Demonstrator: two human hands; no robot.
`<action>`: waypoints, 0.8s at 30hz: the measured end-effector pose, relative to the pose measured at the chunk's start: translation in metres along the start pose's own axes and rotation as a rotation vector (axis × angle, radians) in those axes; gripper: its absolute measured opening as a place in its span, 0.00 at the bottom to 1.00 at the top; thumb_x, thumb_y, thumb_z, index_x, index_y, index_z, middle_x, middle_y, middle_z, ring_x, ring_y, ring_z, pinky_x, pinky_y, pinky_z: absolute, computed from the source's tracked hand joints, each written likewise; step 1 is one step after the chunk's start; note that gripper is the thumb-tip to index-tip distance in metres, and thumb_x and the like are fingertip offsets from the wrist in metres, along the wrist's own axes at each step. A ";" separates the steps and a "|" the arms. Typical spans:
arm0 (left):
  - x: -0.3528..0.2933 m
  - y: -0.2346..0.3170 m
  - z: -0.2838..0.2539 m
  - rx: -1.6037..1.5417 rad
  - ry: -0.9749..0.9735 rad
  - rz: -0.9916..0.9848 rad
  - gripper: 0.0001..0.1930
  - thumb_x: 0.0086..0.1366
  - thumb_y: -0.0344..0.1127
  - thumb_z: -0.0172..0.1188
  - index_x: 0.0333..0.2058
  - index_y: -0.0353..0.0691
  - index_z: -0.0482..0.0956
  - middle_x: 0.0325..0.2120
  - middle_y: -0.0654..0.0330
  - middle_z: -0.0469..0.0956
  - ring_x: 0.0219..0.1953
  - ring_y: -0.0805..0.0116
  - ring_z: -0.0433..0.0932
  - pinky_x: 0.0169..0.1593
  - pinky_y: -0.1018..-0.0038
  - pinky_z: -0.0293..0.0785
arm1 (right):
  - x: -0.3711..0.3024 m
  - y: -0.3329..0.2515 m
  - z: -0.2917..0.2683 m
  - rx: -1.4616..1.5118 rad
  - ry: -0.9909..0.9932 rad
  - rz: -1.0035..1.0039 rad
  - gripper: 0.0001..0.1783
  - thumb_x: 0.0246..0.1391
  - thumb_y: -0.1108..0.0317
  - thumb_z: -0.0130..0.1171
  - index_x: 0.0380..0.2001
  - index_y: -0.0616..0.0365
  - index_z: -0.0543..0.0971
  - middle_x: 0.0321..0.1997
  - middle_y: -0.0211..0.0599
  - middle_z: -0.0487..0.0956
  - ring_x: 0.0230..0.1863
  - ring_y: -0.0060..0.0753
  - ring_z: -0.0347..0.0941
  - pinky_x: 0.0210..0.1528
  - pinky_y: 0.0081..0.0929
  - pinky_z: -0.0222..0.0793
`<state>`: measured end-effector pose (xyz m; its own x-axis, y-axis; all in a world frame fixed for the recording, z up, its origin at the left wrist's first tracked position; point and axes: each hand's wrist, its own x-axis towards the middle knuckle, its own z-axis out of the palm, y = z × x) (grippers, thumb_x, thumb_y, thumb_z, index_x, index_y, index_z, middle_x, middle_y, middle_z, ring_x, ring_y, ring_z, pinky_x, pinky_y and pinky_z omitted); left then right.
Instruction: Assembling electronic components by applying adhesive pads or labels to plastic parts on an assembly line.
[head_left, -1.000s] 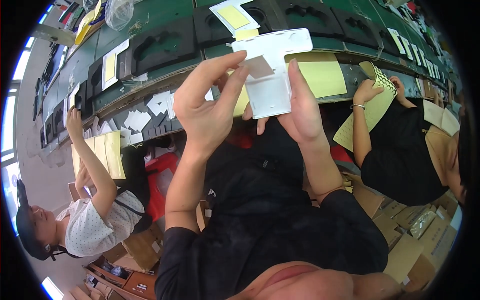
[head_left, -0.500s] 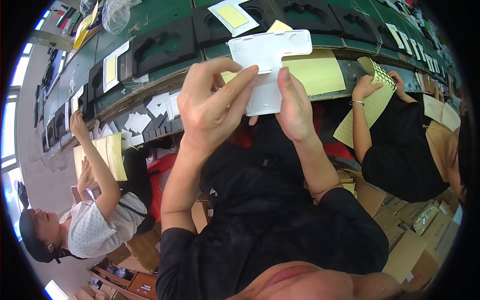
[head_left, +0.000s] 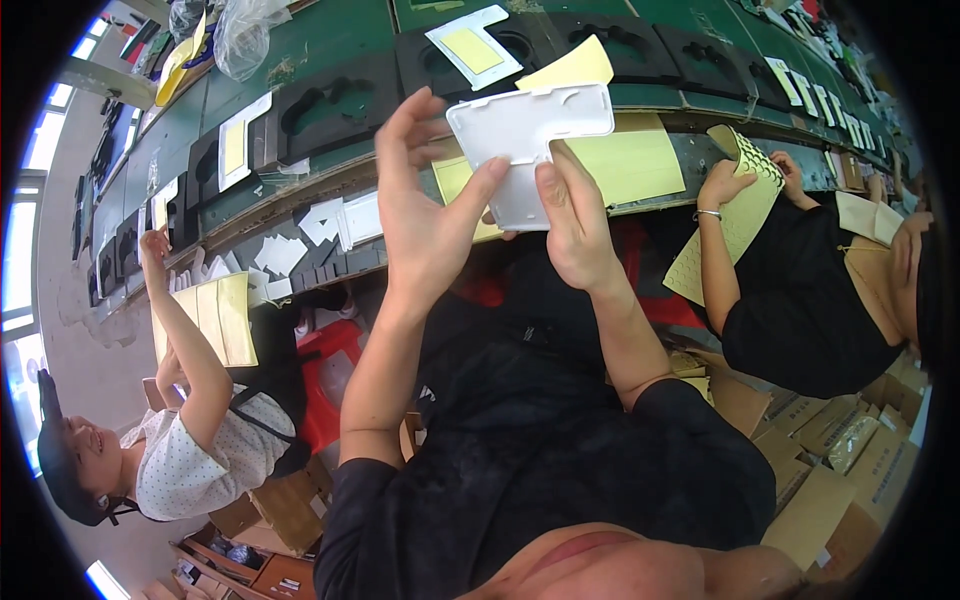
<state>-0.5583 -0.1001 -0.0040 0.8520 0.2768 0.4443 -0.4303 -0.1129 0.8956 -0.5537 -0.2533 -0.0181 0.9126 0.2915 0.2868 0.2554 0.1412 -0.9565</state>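
A white plastic L-shaped cover (head_left: 530, 120) with a raised rim and small tabs is held up in front of me, its narrow part downward. My right hand (head_left: 580, 220) grips that narrow part, thumb on the face and fingers mostly behind. My left hand (head_left: 425, 190) is beside the left edge with its fingers spread, the thumb touching the cover's face near the inner step. Behind the cover lies a yellow sheet (head_left: 630, 165) on the bench edge. A curled yellow piece (head_left: 570, 68) sticks up beyond the cover's top edge.
Black foam trays (head_left: 335, 105) line the green bench (head_left: 330, 45), several bearing white covers with yellow patches (head_left: 470, 50). White and grey pieces (head_left: 285, 255) fill a lower shelf. One person works at left; another at right holds a perforated yellow sheet (head_left: 735, 225). Cardboard boxes (head_left: 830, 500) stand behind.
My left hand has gone from pinched fingers over the cover to spread fingers beside it. The cover has shifted slightly down and left. More of the curled yellow piece now shows behind it.
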 end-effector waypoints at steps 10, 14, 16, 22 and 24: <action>-0.029 -0.023 -0.013 0.147 -0.080 0.026 0.11 0.64 0.28 0.69 0.39 0.31 0.76 0.32 0.59 0.76 0.35 0.72 0.76 0.38 0.75 0.74 | -0.003 0.003 0.002 0.063 -0.102 0.066 0.21 0.75 0.58 0.47 0.55 0.68 0.72 0.43 0.40 0.81 0.35 0.27 0.82 0.29 0.21 0.77; -0.008 -0.002 -0.059 0.118 -0.004 -0.085 0.16 0.67 0.29 0.62 0.53 0.34 0.80 0.40 0.58 0.81 0.39 0.72 0.77 0.51 0.73 0.74 | -0.009 -0.007 -0.010 0.226 -0.247 0.314 0.17 0.72 0.65 0.51 0.53 0.69 0.73 0.36 0.42 0.84 0.28 0.33 0.85 0.23 0.21 0.77; 0.018 0.015 -0.079 0.364 -0.131 -0.043 0.18 0.65 0.30 0.66 0.53 0.35 0.80 0.41 0.61 0.82 0.35 0.75 0.76 0.43 0.76 0.74 | -0.012 -0.012 -0.016 0.215 -0.347 0.351 0.16 0.72 0.66 0.52 0.51 0.70 0.75 0.35 0.42 0.84 0.28 0.33 0.85 0.24 0.22 0.78; 0.052 0.039 -0.088 0.411 -0.610 -0.166 0.21 0.61 0.38 0.72 0.49 0.33 0.82 0.33 0.59 0.82 0.32 0.74 0.74 0.38 0.75 0.74 | -0.014 -0.025 -0.016 0.059 -0.626 0.479 0.17 0.72 0.64 0.52 0.52 0.67 0.76 0.37 0.38 0.82 0.31 0.26 0.83 0.29 0.18 0.76; 0.051 0.038 -0.089 0.436 -0.619 -0.266 0.17 0.61 0.38 0.72 0.42 0.31 0.83 0.26 0.60 0.80 0.29 0.75 0.72 0.37 0.75 0.73 | -0.015 -0.020 -0.013 0.070 -0.663 0.463 0.16 0.71 0.64 0.53 0.53 0.67 0.76 0.37 0.37 0.82 0.31 0.27 0.84 0.29 0.18 0.76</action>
<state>-0.5580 -0.0053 0.0505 0.9754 -0.2180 0.0319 -0.1429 -0.5158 0.8447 -0.5678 -0.2728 -0.0039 0.5365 0.8316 -0.1435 -0.1419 -0.0788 -0.9867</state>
